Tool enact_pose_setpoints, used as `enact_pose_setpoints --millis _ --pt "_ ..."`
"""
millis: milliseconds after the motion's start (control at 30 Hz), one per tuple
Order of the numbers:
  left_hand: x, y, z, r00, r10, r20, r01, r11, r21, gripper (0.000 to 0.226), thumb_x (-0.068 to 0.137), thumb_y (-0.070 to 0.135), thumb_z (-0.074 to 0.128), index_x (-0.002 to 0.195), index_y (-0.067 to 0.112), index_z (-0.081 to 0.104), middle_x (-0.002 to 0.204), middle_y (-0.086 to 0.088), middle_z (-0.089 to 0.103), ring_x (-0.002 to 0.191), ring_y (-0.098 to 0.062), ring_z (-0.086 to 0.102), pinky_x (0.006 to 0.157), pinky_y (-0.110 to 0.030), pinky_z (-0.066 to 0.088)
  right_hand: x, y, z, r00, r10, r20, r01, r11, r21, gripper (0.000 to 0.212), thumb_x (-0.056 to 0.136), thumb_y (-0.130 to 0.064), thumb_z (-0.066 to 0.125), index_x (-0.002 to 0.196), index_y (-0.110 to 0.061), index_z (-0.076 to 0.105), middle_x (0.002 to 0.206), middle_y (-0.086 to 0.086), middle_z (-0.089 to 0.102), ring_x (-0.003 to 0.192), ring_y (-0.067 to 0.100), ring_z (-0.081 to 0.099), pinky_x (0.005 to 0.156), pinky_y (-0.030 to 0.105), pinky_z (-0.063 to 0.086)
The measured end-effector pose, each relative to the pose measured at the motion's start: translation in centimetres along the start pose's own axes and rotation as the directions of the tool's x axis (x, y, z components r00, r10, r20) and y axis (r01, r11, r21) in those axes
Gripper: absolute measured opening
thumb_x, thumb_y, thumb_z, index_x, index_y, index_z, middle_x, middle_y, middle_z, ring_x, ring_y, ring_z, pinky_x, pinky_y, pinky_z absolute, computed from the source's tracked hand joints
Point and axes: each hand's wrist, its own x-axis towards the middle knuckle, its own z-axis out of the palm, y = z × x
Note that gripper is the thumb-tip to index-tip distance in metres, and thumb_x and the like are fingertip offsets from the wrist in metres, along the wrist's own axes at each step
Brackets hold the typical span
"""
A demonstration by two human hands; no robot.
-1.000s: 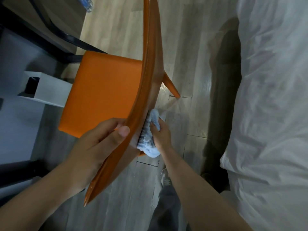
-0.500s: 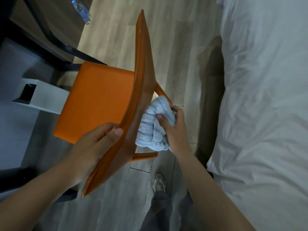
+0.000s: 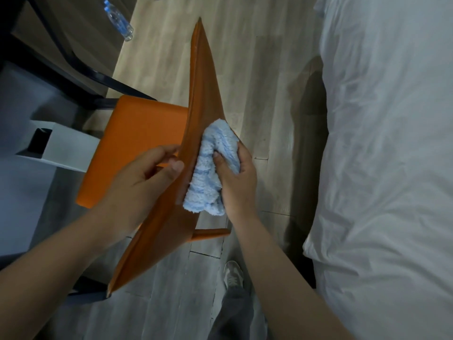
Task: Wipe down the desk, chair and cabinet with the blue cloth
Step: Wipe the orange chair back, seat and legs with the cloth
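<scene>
An orange chair (image 3: 137, 143) stands below me, seen from above, its curved backrest (image 3: 203, 89) running from top centre down to the lower left. My left hand (image 3: 137, 182) grips the backrest's top edge, thumb on the near side. My right hand (image 3: 235, 177) holds a bunched light-blue cloth (image 3: 210, 168) and presses it against the rear face of the backrest. One orange chair leg (image 3: 213, 233) sticks out below the cloth. The desk (image 3: 56, 40) with a black frame is at the upper left.
A bed with white sheets (image 3: 392, 143) fills the right side. A white box-shaped bin (image 3: 56, 146) sits left of the chair. Two plastic water bottles (image 3: 120, 20) lie on the desk's far end. My shoe (image 3: 232, 276) is on the wooden floor below the chair.
My right hand has carried the cloth upward along the back of the backrest. My left hand has stayed gripping the top edge, and my view has pulled back a little.
</scene>
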Motion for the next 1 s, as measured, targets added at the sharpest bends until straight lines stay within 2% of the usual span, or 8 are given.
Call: enact_pose_setpoints --millis 200,367,500,633,700,800,900,1000 --pt "-0.3 -1.1 0.7 0.999 0.022 -0.028 -0.021 0.999 0.038 0.029 0.079 0.053 0.049 0.105 0.056 0.060 0.111 0.016 0.062 0.101 -0.007 0.062 0.083 -0.032 0.049 1.6 6.3 -0.9 0.998 0.065 -0.024 -0.066 0.997 -0.047 0.018 0.094 -0.019 0.063 0.099 -0.036 0.060 0.097 -0.010 0.069 0.094 0.007 0.068 0.085 0.030 0.056" --pt "-0.5 -1.6 0.9 0.999 0.032 -0.040 -0.028 0.996 0.087 0.038 0.080 0.059 0.046 0.116 0.050 0.056 0.112 0.015 0.061 0.099 -0.009 0.062 0.082 -0.037 0.051 3.2 11.2 -1.4 0.988 0.150 -0.024 -0.151 0.981 -0.118 0.017 0.094 -0.017 0.061 0.100 -0.033 0.059 0.093 -0.013 0.068 0.085 -0.005 0.066 0.074 0.014 0.052" --pt "-0.5 -1.7 1.0 0.995 0.049 -0.088 -0.040 0.993 0.109 0.035 0.077 0.061 0.046 0.110 0.056 0.057 0.110 0.018 0.063 0.096 -0.003 0.063 0.077 -0.030 0.050 4.2 14.3 -1.7 0.984 0.178 -0.025 -0.179 0.961 -0.209 0.012 0.095 -0.018 0.060 0.099 -0.029 0.058 0.089 -0.015 0.065 0.078 -0.012 0.063 0.067 0.007 0.047" --pt "-0.6 -1.7 1.0 0.996 0.051 -0.069 -0.044 0.994 0.101 0.042 0.070 0.068 0.043 0.109 0.060 0.056 0.112 0.019 0.063 0.098 -0.004 0.064 0.080 -0.037 0.053 5.3 17.2 -2.0 0.963 0.266 -0.048 -0.267 0.909 -0.319 0.009 0.096 -0.025 0.057 0.103 -0.023 0.061 0.090 -0.010 0.067 0.083 0.001 0.064 0.071 0.015 0.049" --pt "-0.6 -1.7 1.0 0.997 0.050 -0.054 -0.045 0.994 0.100 0.046 0.068 0.069 0.044 0.111 0.059 0.056 0.112 0.018 0.063 0.099 -0.006 0.064 0.081 -0.039 0.054 5.6 18.1 -2.3 0.951 0.305 -0.049 -0.294 0.847 -0.442 0.012 0.096 -0.024 0.053 0.103 -0.022 0.063 0.089 -0.005 0.067 0.086 0.012 0.065 0.070 0.017 0.048" --pt "-0.4 -1.7 0.9 0.998 0.050 -0.037 -0.046 0.994 0.099 0.047 0.069 0.068 0.046 0.114 0.056 0.056 0.114 0.016 0.063 0.099 -0.008 0.064 0.081 -0.039 0.054 5.6 17.5 -3.0 0.955 0.290 -0.069 -0.276 0.772 -0.572 0.017 0.095 -0.020 0.051 0.103 -0.017 0.066 0.087 -0.004 0.065 0.082 0.014 0.063 0.063 0.014 0.042" --pt "-0.2 -1.6 0.9 0.999 0.025 -0.033 -0.022 0.996 0.087 0.035 0.075 0.060 0.050 0.109 0.059 0.057 0.108 0.014 0.062 0.098 -0.006 0.062 0.079 -0.033 0.052 5.3 14.4 -4.0 0.968 0.229 -0.100 -0.247 0.820 -0.516 0.016 0.096 -0.023 0.051 0.096 -0.024 0.067 0.085 -0.010 0.067 0.080 0.004 0.063 0.074 0.020 0.047" --pt "-0.3 -1.1 0.8 1.000 0.004 0.007 -0.005 0.996 0.084 0.034 0.076 0.058 0.049 0.109 0.057 0.057 0.110 0.008 0.062 0.099 -0.010 0.061 0.085 -0.040 0.054 5.1 9.4 -4.5 0.989 0.133 -0.057 -0.145 0.878 -0.456 0.014 0.094 -0.023 0.057 0.092 -0.035 0.064 0.086 -0.016 0.066 0.080 -0.008 0.061 0.073 0.008 0.044"
